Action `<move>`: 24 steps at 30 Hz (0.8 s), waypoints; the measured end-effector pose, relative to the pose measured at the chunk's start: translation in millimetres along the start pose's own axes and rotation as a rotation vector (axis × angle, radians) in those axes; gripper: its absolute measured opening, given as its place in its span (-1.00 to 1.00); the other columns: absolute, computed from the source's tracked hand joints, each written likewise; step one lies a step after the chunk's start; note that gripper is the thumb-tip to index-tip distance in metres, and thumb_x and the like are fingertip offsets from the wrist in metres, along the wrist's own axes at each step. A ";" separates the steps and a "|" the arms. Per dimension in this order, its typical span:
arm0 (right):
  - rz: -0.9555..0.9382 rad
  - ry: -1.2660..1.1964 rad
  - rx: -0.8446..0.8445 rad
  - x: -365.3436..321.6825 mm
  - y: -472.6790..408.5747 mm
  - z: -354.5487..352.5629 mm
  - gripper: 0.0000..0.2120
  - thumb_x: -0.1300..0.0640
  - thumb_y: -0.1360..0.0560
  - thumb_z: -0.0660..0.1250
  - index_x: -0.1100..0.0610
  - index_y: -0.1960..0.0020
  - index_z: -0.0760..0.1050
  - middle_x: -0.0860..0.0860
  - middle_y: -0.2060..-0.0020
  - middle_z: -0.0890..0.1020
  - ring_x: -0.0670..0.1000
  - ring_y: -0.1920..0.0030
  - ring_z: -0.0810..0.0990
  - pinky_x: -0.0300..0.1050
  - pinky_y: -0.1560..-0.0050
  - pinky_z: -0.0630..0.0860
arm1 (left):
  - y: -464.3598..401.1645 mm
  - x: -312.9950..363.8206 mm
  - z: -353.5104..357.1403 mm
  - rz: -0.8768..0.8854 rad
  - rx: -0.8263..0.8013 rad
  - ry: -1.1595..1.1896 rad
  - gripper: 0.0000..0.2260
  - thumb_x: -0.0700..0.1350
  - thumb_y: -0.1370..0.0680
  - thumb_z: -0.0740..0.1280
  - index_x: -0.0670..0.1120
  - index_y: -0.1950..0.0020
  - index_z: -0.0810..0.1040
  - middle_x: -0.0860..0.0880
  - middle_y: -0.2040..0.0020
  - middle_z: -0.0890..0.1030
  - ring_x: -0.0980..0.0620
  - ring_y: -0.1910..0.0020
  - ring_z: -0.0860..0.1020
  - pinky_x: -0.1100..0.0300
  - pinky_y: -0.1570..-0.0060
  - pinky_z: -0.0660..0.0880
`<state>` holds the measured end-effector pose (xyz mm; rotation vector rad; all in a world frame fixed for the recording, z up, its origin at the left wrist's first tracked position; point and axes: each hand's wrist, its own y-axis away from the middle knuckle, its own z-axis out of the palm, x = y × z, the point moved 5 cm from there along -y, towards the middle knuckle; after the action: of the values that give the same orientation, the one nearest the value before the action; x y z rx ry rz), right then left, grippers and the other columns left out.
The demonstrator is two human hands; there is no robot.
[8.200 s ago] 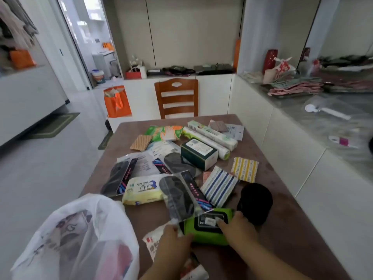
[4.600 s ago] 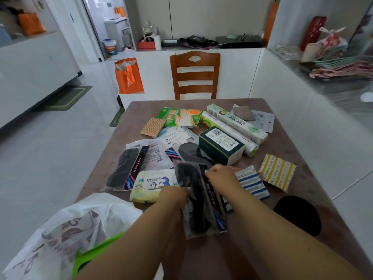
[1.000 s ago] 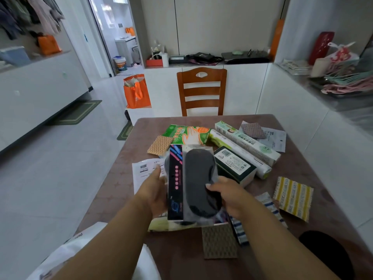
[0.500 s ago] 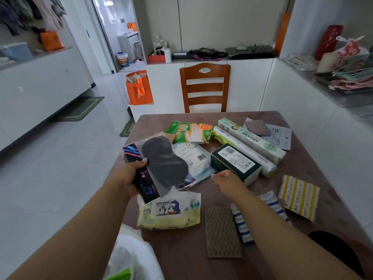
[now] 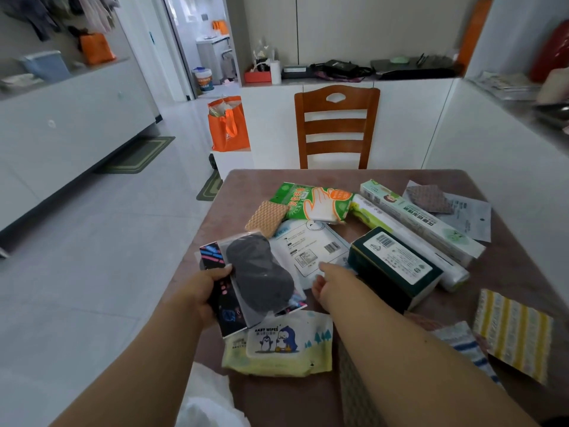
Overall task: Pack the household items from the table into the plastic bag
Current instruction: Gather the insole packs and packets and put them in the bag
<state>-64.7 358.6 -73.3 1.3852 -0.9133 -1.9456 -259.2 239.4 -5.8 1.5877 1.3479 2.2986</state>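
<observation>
Plastic bag (image 5: 212,402): white, at the bottom edge, below the table (image 5: 508,272).
Left hand (image 5: 201,291): fingers clamp the insole packets (image 5: 255,278), probably for bagging.
Right hand (image 5: 331,283): fingers loosely spread, reaching to the white pouch (image 5: 311,246).

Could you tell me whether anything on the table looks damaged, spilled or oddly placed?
Nothing looks damaged or spilled. The items simply lie loosely scattered and overlapping: the baby wipes pack sits near the table's front edge, and the dark green box rests against a plastic wrap roll.
</observation>
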 end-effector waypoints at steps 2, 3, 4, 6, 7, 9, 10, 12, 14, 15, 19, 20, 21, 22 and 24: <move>-0.041 0.009 0.013 -5.3 -5.2 4.0 -0.92 0.29 -0.59 0.15 0.26 0.04 0.41 0.06 0.30 0.35 -0.03 0.35 0.34 -0.19 0.40 0.39 | -0.9 -1.8 -4.2 -0.007 0.013 -0.012 -0.90 -0.17 -0.52 0.34 -0.22 0.11 0.54 -0.17 0.46 0.66 -0.17 0.22 0.58 -0.03 0.18 0.52; -0.057 -0.021 0.004 -8.3 -3.4 9.0 -0.85 0.30 -0.58 0.15 0.25 -0.12 0.43 0.06 0.29 0.36 -0.03 0.34 0.34 -0.20 0.38 0.38 | -1.1 -2.5 -7.2 -0.010 0.023 -0.021 -0.90 -0.17 -0.52 0.34 -0.22 0.11 0.53 -0.17 0.46 0.66 -0.18 0.22 0.58 -0.03 0.19 0.52; -0.045 -0.081 -0.009 -10.7 2.1 13.8 -0.76 0.31 -0.57 0.19 0.18 -0.22 0.41 0.08 0.26 0.40 -0.04 0.34 0.37 -0.20 0.40 0.42 | -1.2 -2.7 -11.1 -0.009 0.036 -0.029 -0.90 -0.18 -0.52 0.35 -0.22 0.12 0.53 -0.17 0.47 0.66 -0.18 0.23 0.58 -0.02 0.20 0.52; -0.040 -0.298 -0.116 -22.0 18.3 27.9 -0.71 0.33 -0.54 0.25 0.16 -0.25 0.42 0.12 0.07 0.54 0.00 0.29 0.46 -0.18 0.35 0.56 | -0.3 -2.2 -19.8 -0.003 0.064 -0.035 -0.90 -0.19 -0.52 0.35 -0.22 0.14 0.52 -0.18 0.44 0.66 -0.17 0.24 0.58 -0.03 0.20 0.52; -0.069 -0.393 -0.188 -29.7 30.0 37.8 -0.68 0.34 -0.54 0.26 0.22 -0.28 0.42 0.14 -0.04 0.56 0.04 0.24 0.51 -0.13 0.24 0.59 | -0.3 -2.5 -24.2 -0.002 0.080 -0.031 -0.90 -0.19 -0.53 0.35 -0.21 0.14 0.51 -0.19 0.38 0.67 -0.17 0.23 0.58 -0.03 0.19 0.52; -0.158 -0.536 -0.287 -41.2 58.8 47.5 -0.63 0.36 -0.52 0.27 0.26 -0.32 0.40 0.17 -0.14 0.57 0.12 0.14 0.59 -0.03 0.17 0.62 | 0.4 -5.3 -30.9 -0.011 0.097 -0.008 -0.91 -0.20 -0.53 0.34 -0.21 0.13 0.50 -0.20 0.32 0.66 -0.17 0.23 0.58 -0.04 0.19 0.52; -0.194 -0.580 -0.299 -44.5 71.2 47.3 -0.61 0.38 -0.52 0.27 0.25 -0.33 0.39 0.19 -0.14 0.58 0.15 0.08 0.62 0.00 0.21 0.64 | 0.4 -7.5 -32.0 -0.021 0.092 0.001 -0.90 -0.19 -0.54 0.34 -0.20 0.13 0.51 -0.18 0.37 0.66 -0.17 0.23 0.58 -0.05 0.18 0.52; -0.279 -0.576 -0.371 -43.0 96.0 37.8 -0.68 0.34 -0.53 0.25 0.24 -0.28 0.44 0.20 -0.03 0.59 0.18 -0.03 0.64 -0.05 0.11 0.66 | -0.1 -12.7 -29.1 -0.036 0.069 0.007 -0.89 -0.17 -0.54 0.34 -0.20 0.12 0.52 -0.17 0.41 0.66 -0.17 0.21 0.59 -0.09 0.10 0.53; -0.269 -0.534 -0.411 -33.5 114.0 26.8 -0.82 0.09 -0.52 0.29 0.08 0.06 0.68 0.17 0.03 0.57 0.20 -0.18 0.58 -0.01 -0.30 0.48 | 0.0 -18.3 -22.9 -0.044 0.047 0.012 -0.87 -0.13 -0.54 0.34 -0.19 0.10 0.53 -0.18 0.37 0.67 -0.17 0.20 0.59 -0.11 0.05 0.54; -0.164 -0.542 -0.434 -22.5 117.7 25.0 -0.75 -0.17 -0.41 0.36 -0.08 0.29 0.71 0.23 -0.05 0.56 0.25 -0.27 0.50 0.07 -0.43 0.32 | -1.7 -21.4 -20.4 -0.043 0.035 0.030 -0.85 -0.10 -0.54 0.34 -0.19 0.09 0.54 -0.18 0.37 0.68 -0.17 0.20 0.60 -0.09 0.10 0.55; -0.195 -0.291 -0.355 24.9 134.0 11.2 -0.79 -0.09 -0.46 0.38 0.03 0.21 0.63 0.34 -0.17 0.54 0.20 -0.09 0.60 0.08 -0.23 0.53 | -10.3 -31.6 -15.0 -0.069 0.028 0.164 -0.58 0.17 -0.53 0.27 -0.17 -0.13 0.54 -0.22 0.00 0.68 -0.21 -0.01 0.63 -0.13 0.03 0.57; -0.174 -0.272 -0.347 40.5 136.5 4.5 -0.88 0.14 -0.54 0.31 0.13 0.15 0.54 0.27 -0.08 0.58 0.14 0.00 0.63 0.07 -0.11 0.59 | -9.4 -33.5 -13.5 -0.081 0.028 0.202 -0.50 0.23 -0.52 0.24 -0.17 -0.18 0.53 -0.22 -0.10 0.64 -0.21 -0.10 0.60 -0.15 -0.07 0.55; -0.103 -0.232 -0.347 55.3 140.2 2.2 -0.92 0.27 -0.56 0.25 0.21 0.11 0.47 0.23 -0.02 0.59 0.13 0.03 0.64 0.08 -0.07 0.60 | -8.9 -34.9 -11.5 -0.089 0.018 0.235 -0.43 0.27 -0.51 0.22 -0.18 -0.23 0.51 -0.22 -0.17 0.61 -0.21 -0.16 0.58 -0.14 -0.16 0.51; -0.047 -0.198 -0.350 67.9 140.8 1.7 -0.93 0.32 -0.56 0.23 0.22 0.09 0.45 0.21 0.01 0.61 0.13 0.04 0.64 0.09 -0.06 0.60 | -11.3 -36.2 -9.9 -0.084 -0.002 0.262 -0.38 0.30 -0.49 0.22 -0.18 -0.27 0.51 -0.22 -0.22 0.60 -0.20 -0.20 0.56 -0.14 -0.22 0.47; -0.011 -0.197 -0.350 79.2 139.0 -0.8 -0.88 0.37 -0.56 0.21 0.21 0.08 0.45 0.20 0.07 0.63 0.14 0.09 0.65 0.12 -0.06 0.60 | -10.2 -36.6 -8.8 -0.063 -0.025 0.261 -0.32 0.34 -0.40 0.30 -0.17 -0.28 0.55 -0.23 -0.20 0.61 -0.22 -0.20 0.57 -0.18 -0.25 0.45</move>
<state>-78.3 213.7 -6.9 1.0146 -0.6103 -2.1549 -252.8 222.9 -40.6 1.2518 1.3892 2.5424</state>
